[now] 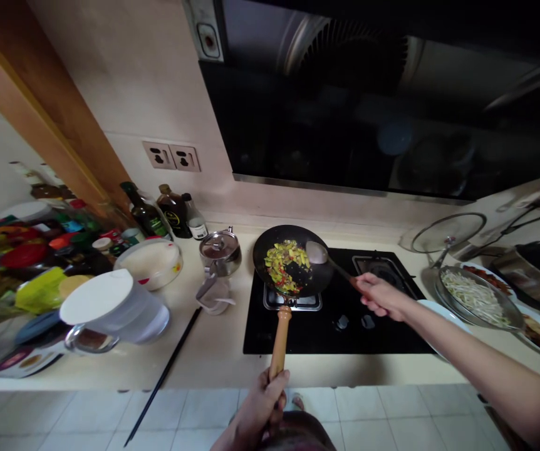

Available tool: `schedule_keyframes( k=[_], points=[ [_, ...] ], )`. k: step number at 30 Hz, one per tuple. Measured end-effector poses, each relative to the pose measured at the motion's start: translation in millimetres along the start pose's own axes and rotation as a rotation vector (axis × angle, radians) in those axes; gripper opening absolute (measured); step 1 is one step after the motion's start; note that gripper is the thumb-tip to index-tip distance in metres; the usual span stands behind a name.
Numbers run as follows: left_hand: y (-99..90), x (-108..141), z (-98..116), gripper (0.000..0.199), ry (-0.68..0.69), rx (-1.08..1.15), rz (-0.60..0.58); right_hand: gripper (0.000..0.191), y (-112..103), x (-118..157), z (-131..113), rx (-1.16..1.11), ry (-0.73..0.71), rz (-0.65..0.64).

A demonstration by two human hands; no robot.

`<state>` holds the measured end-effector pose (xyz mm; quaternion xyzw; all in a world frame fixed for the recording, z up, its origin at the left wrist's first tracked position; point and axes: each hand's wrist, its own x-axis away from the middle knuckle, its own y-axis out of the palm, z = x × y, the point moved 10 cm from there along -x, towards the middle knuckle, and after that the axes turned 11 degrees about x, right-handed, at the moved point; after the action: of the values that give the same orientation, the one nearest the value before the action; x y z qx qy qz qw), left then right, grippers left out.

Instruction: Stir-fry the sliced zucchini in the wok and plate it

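My left hand [266,401] is closed round the wooden handle of a dark wok [270,241], which rests over the left burner of a black gas hob [307,335]. Chopped yellow-green food with red bits [283,269] lies in the wok. In my right hand [380,295] is a spatula [317,252], gripped by its brown handle end. The spatula's broad metal head is at the right side of the wok, beside the food; whether it touches the pan cannot be made out.
Left of the hob are a small steel pot [220,250], long black chopsticks [164,373], a lidded clear jug [114,307] and several bottles [173,210]. To the right, a strainer holds bean sprouts [472,294] near plates of food. A range hood [345,125] hangs above.
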<state>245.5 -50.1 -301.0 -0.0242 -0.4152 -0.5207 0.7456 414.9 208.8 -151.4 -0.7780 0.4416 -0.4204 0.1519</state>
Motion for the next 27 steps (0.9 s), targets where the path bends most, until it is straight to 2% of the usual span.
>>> schedule_keyframes(
  k=[2, 4, 8, 9, 11, 13, 14, 17, 19, 22, 24, 27],
  points=[
    [0.6, 0.3, -0.9, 0.053, -0.009, -0.008, -0.003, 0.021, 21.9, 3.9, -1.8, -0.069, -0.01, -0.078],
    [1.1, -0.1, -0.7, 0.053, -0.005, -0.017, -0.009, 0.022, 32.9, 3.1, -11.8, -0.032, -0.1, -0.068],
    [-2.1, 0.1, 0.8, 0.054, -0.005, -0.005, 0.002, 0.024, 31.8, -3.6, -47.9, 0.384, -0.431, 0.275],
    [-2.6, 1.4, 1.5, 0.055, -0.011, -0.001, 0.0, 0.025, 37.4, -5.6, -51.5, 0.475, -0.476, 0.328],
    [-2.6, 6.0, 3.8, 0.056, -0.028, 0.009, -0.018, 0.031, 52.6, -12.0, -45.1, 0.561, -0.499, 0.337],
    [-3.3, 11.8, 8.0, 0.056, -0.042, 0.012, -0.028, 0.035, 61.2, -18.3, -21.8, 0.518, -0.454, 0.294],
    [-4.2, 14.6, 10.9, 0.056, -0.045, 0.011, -0.027, 0.036, 58.9, -21.1, -4.2, 0.479, -0.393, 0.298],
    [-6.8, 20.6, 20.3, 0.054, -0.04, 0.0, -0.025, 0.043, 39.7, -28.2, 61.3, 0.447, -0.107, 0.368],
    [-8.8, 23.9, 22.5, 0.053, -0.051, 0.02, -0.026, 0.047, 36.4, -33.8, 94.8, 0.484, 0.027, 0.374],
    [-19.9, 30.7, 14.9, 0.063, -0.112, 0.125, 0.026, 0.049, 55.8, -47.4, 115.8, 0.505, 0.092, 0.323],
    [-36.8, 35.5, 7.9, 0.067, -0.131, 0.202, 0.123, 0.049, 71.7, -55.4, 118.9, 0.493, 0.123, 0.319],
    [-62.3, 38.3, 3.0, 0.059, -0.136, 0.134, 0.242, 0.041, 86.4, -63.6, 121.9, 0.431, 0.169, 0.344]
  ],
)
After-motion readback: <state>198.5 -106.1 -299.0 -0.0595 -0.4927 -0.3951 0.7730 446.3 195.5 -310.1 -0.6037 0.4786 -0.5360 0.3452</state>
